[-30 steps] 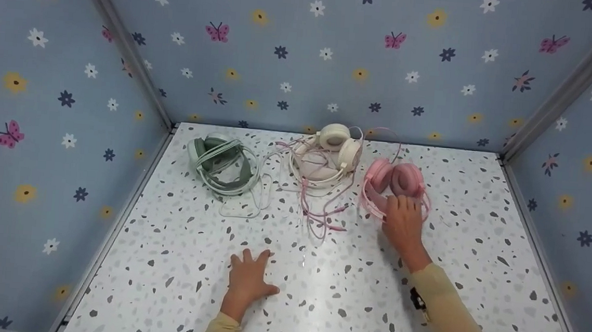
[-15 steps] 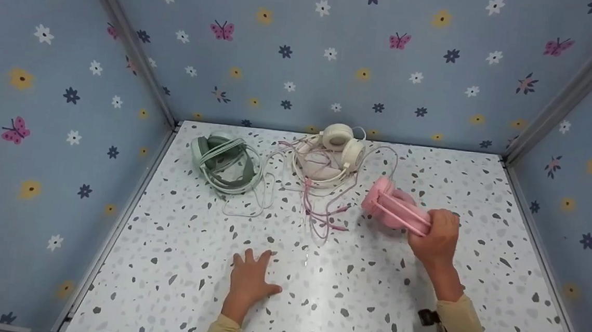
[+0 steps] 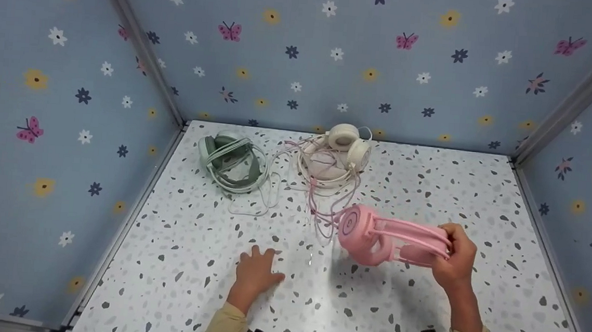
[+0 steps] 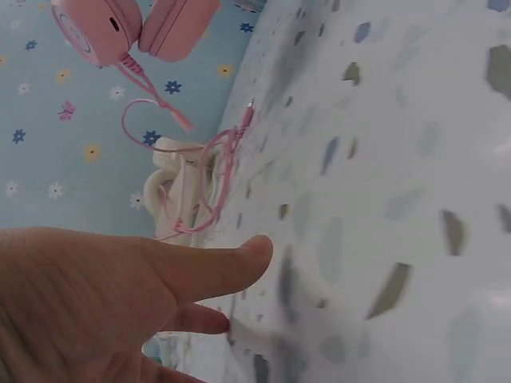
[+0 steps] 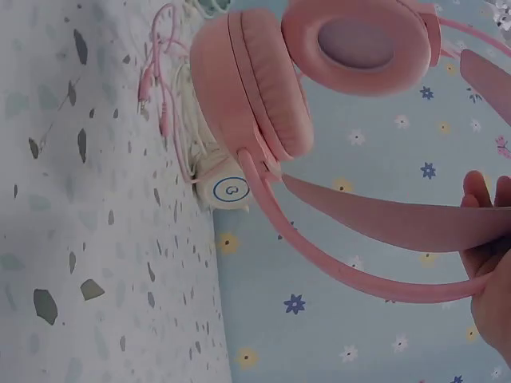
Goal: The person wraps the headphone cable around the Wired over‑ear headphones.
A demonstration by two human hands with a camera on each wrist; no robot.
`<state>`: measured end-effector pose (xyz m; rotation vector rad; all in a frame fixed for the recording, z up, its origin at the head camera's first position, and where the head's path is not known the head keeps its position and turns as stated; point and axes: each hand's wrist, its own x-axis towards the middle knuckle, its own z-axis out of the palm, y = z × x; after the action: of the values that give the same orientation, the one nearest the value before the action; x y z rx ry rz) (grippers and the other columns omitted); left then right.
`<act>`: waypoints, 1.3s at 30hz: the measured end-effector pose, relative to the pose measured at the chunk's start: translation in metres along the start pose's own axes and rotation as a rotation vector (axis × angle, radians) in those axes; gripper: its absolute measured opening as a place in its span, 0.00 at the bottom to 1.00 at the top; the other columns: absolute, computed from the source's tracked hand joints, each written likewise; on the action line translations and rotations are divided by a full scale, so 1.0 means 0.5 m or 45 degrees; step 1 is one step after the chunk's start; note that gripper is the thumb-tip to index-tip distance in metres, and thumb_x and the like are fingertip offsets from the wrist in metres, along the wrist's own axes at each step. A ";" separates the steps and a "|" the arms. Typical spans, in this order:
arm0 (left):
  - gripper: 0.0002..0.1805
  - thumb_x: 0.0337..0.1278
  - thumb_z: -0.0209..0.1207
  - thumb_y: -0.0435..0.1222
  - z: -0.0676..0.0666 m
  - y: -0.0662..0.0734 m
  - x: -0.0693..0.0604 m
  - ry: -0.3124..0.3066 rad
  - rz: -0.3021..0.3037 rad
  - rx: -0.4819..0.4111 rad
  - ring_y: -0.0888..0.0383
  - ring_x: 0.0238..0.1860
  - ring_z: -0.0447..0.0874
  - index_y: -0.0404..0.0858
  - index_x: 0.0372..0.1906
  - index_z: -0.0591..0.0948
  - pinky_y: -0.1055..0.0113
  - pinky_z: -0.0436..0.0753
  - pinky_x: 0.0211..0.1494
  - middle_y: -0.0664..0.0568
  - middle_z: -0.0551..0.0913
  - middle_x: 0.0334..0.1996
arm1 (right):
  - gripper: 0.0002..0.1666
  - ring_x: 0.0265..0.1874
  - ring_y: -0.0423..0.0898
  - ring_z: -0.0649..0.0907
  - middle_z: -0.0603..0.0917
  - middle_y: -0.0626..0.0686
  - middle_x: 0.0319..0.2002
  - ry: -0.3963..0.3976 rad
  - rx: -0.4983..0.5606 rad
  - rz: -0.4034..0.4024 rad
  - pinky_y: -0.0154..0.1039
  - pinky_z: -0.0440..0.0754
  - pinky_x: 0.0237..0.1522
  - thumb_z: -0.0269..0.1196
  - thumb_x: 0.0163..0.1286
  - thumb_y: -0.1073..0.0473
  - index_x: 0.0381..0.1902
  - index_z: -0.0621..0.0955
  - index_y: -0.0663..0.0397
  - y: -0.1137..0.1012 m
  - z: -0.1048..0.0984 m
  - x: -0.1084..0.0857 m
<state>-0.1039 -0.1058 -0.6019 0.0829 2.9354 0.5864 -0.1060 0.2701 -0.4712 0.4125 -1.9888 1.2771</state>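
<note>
Pink headphones (image 3: 364, 236) hang in the air above the right part of the table, their ear cups pointing left. My right hand (image 3: 457, 258) grips them by the headband; in the right wrist view its fingers (image 5: 477, 190) curl round the band. A pink cable (image 4: 226, 159) trails from the ear cup toward the cream headphones (image 3: 344, 138) at the back, whose own cable is coiled about them. My left hand (image 3: 256, 275) rests on the table with its fingers spread and holds nothing; the left wrist view shows its thumb (image 4: 231, 267) stretched out.
Green headphones (image 3: 231, 161) with a coiled pale cable lie at the back left. The speckled white table (image 3: 174, 261) is bounded by flower-patterned panels (image 3: 345, 60) at the back and both sides. Pink cable loops overlap the cream headphones.
My right hand has lifted the pink headphones off the table and brought them toward me, turning them so the cups face left. The left hand stays in place.
</note>
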 end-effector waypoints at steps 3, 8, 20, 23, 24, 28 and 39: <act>0.25 0.61 0.62 0.49 -0.040 0.018 0.035 -0.010 0.099 -0.237 0.42 0.47 0.79 0.38 0.56 0.79 0.48 0.78 0.46 0.42 0.79 0.49 | 0.12 0.18 0.36 0.66 0.72 0.49 0.22 -0.028 0.134 0.017 0.30 0.60 0.19 0.48 0.44 0.85 0.28 0.72 0.75 0.001 -0.010 0.004; 0.14 0.69 0.56 0.41 -0.093 0.084 0.108 0.181 0.459 -0.594 0.51 0.50 0.79 0.42 0.55 0.81 0.55 0.79 0.48 0.53 0.81 0.49 | 0.11 0.16 0.37 0.67 0.75 0.53 0.24 0.014 0.411 0.045 0.30 0.60 0.15 0.45 0.46 0.86 0.28 0.71 0.78 0.042 -0.030 0.002; 0.17 0.75 0.46 0.33 -0.098 0.204 0.218 -0.094 0.940 -1.213 0.57 0.51 0.78 0.35 0.58 0.80 0.59 0.69 0.63 0.42 0.84 0.42 | 0.07 0.19 0.48 0.72 0.73 0.62 0.21 0.142 1.081 0.119 0.35 0.73 0.22 0.42 0.57 0.83 0.29 0.68 0.80 0.024 -0.046 0.028; 0.18 0.77 0.41 0.31 -0.082 0.205 0.219 -0.216 0.899 -1.447 0.55 0.57 0.76 0.28 0.55 0.79 0.54 0.63 0.68 0.41 0.83 0.46 | 0.03 0.18 0.51 0.67 0.68 0.63 0.19 0.142 1.264 0.156 0.37 0.69 0.21 0.46 0.64 0.81 0.31 0.67 0.77 0.023 -0.043 0.034; 0.17 0.76 0.40 0.30 -0.075 0.204 0.218 -0.223 0.870 -1.514 0.54 0.60 0.73 0.26 0.52 0.78 0.53 0.65 0.67 0.43 0.83 0.49 | 0.03 0.18 0.51 0.66 0.67 0.63 0.19 0.145 1.317 0.169 0.38 0.67 0.21 0.47 0.66 0.80 0.31 0.67 0.76 0.022 -0.042 0.035; 0.14 0.74 0.42 0.27 -0.054 0.202 0.203 -0.087 0.689 -1.716 0.53 0.43 0.80 0.20 0.40 0.75 0.56 0.76 0.56 0.46 0.82 0.37 | 0.06 0.17 0.51 0.62 0.63 0.63 0.18 0.195 1.416 0.208 0.39 0.61 0.20 0.48 0.70 0.78 0.31 0.65 0.73 0.020 -0.034 0.036; 0.13 0.72 0.49 0.27 -0.062 0.217 0.127 0.066 0.702 -1.601 0.66 0.18 0.62 0.20 0.42 0.80 0.72 0.64 0.22 0.56 0.67 0.17 | 0.05 0.15 0.47 0.56 0.58 0.57 0.17 0.331 1.370 0.403 0.37 0.56 0.18 0.55 0.69 0.75 0.35 0.69 0.70 0.017 -0.005 0.023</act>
<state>-0.1689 -0.0122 -0.5403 0.7003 2.0024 2.3184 -0.1179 0.2776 -0.4675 0.3890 -1.0249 2.4126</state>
